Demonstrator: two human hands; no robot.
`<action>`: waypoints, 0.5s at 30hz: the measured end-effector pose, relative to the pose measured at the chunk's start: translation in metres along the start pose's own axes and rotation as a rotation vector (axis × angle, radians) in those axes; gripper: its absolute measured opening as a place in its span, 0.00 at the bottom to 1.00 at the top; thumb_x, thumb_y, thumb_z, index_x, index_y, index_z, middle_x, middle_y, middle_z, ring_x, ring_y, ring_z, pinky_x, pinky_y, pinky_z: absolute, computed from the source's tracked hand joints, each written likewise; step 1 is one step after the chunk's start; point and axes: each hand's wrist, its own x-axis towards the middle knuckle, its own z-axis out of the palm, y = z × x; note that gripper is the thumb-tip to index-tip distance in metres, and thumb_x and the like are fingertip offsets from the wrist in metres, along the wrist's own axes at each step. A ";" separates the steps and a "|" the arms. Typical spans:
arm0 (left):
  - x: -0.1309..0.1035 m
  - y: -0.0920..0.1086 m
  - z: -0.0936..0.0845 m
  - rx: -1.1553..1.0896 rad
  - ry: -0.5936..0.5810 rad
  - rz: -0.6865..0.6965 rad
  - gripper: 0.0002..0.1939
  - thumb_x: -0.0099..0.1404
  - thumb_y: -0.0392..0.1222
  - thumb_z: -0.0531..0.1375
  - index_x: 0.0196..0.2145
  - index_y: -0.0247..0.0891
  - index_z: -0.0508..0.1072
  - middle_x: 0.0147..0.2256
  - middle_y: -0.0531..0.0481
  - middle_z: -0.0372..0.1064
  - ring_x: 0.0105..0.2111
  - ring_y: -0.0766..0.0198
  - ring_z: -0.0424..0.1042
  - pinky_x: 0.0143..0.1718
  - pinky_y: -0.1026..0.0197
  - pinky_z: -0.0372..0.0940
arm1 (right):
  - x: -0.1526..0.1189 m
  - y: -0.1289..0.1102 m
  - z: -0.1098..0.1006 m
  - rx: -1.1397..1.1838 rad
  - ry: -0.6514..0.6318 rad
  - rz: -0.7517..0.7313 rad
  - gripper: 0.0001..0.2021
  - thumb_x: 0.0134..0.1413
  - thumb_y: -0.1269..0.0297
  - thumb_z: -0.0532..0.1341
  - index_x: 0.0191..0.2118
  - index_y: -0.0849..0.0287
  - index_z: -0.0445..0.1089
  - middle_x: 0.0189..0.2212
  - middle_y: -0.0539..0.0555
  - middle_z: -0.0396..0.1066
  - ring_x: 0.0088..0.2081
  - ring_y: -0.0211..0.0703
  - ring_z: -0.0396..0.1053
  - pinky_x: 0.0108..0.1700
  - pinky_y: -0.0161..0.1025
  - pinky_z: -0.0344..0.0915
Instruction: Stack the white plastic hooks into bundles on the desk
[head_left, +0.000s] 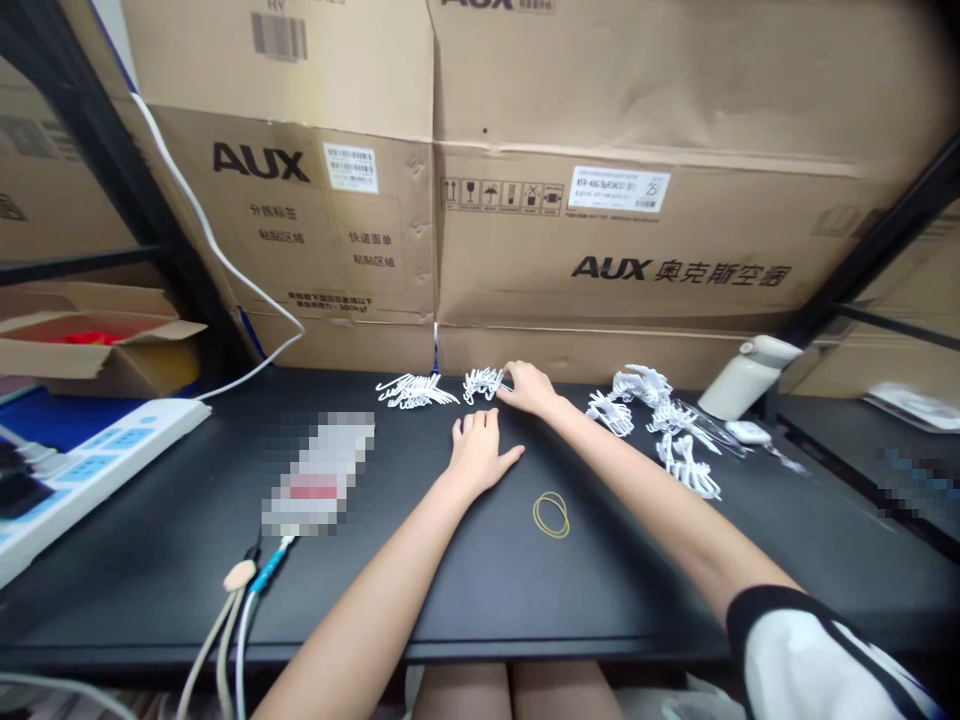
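Observation:
At the back of the black table, my right hand point(529, 388) has its fingers bent around the right end of a small pile of white, thin hooks point(481, 384). Its fingertips are partly hidden. Just in front of that pile lies my left hand point(480, 450), palm down with fingers and thumb apart, holding nothing. Another pile of white hooks point(414, 390) sits to the left. Several bunched clusters of white hooks point(651, 388) lie off to the right. A yellow rubber band point(551, 515), looped double, rests on the table nearer to me.
Large cardboard boxes point(510, 250) form a wall behind the table point(480, 590). At left are a white power strip point(97, 470), an open carton point(112, 345) and a blurred-out device point(322, 480) with cables. A white bottle point(750, 378) leans at the back right.

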 end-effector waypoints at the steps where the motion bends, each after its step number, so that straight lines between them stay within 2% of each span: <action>1: 0.000 0.000 0.001 -0.002 0.004 0.004 0.34 0.61 0.55 0.57 0.57 0.30 0.58 0.53 0.31 0.62 0.54 0.43 0.59 0.57 0.40 0.48 | 0.001 0.001 0.000 0.036 0.005 -0.022 0.22 0.51 0.61 0.59 0.52 0.63 0.64 0.48 0.64 0.68 0.50 0.54 0.66 0.50 0.43 0.62; 4: 0.000 -0.001 0.002 -0.003 0.010 0.010 0.32 0.61 0.55 0.57 0.55 0.31 0.60 0.53 0.32 0.62 0.53 0.43 0.60 0.57 0.40 0.49 | 0.005 0.000 0.004 0.145 -0.056 -0.150 0.37 0.44 0.68 0.62 0.62 0.64 0.52 0.58 0.67 0.59 0.58 0.57 0.58 0.55 0.49 0.58; 7: 0.001 0.000 0.002 0.009 0.003 0.009 0.31 0.61 0.55 0.56 0.54 0.29 0.61 0.52 0.31 0.62 0.53 0.43 0.61 0.56 0.40 0.49 | 0.010 -0.005 0.007 0.190 -0.116 -0.216 0.43 0.42 0.70 0.62 0.66 0.60 0.46 0.65 0.68 0.46 0.65 0.62 0.45 0.60 0.60 0.49; 9: 0.001 0.000 0.001 0.014 -0.008 0.006 0.31 0.61 0.56 0.56 0.53 0.29 0.61 0.52 0.31 0.62 0.53 0.43 0.61 0.56 0.40 0.49 | 0.013 -0.009 0.009 0.199 -0.158 -0.245 0.42 0.43 0.71 0.62 0.66 0.61 0.48 0.66 0.68 0.44 0.66 0.62 0.42 0.61 0.61 0.46; 11: 0.001 0.000 0.001 0.018 -0.020 0.003 0.31 0.61 0.56 0.56 0.53 0.29 0.62 0.53 0.30 0.62 0.53 0.42 0.60 0.56 0.40 0.49 | 0.014 -0.011 0.010 0.205 -0.189 -0.293 0.38 0.45 0.71 0.61 0.64 0.65 0.52 0.65 0.68 0.47 0.66 0.58 0.46 0.62 0.55 0.47; 13: 0.001 0.000 0.000 0.023 -0.026 0.005 0.30 0.61 0.56 0.56 0.53 0.29 0.62 0.54 0.30 0.61 0.54 0.42 0.59 0.57 0.39 0.48 | 0.012 -0.012 0.011 0.201 -0.158 -0.331 0.34 0.50 0.68 0.60 0.63 0.67 0.54 0.63 0.68 0.51 0.65 0.55 0.49 0.63 0.53 0.46; 15: 0.001 -0.001 0.000 0.030 -0.031 0.012 0.29 0.61 0.55 0.56 0.52 0.29 0.63 0.55 0.30 0.60 0.55 0.42 0.58 0.57 0.39 0.48 | 0.008 -0.012 0.014 0.193 -0.096 -0.346 0.31 0.56 0.61 0.58 0.63 0.66 0.54 0.63 0.67 0.51 0.65 0.54 0.50 0.64 0.55 0.41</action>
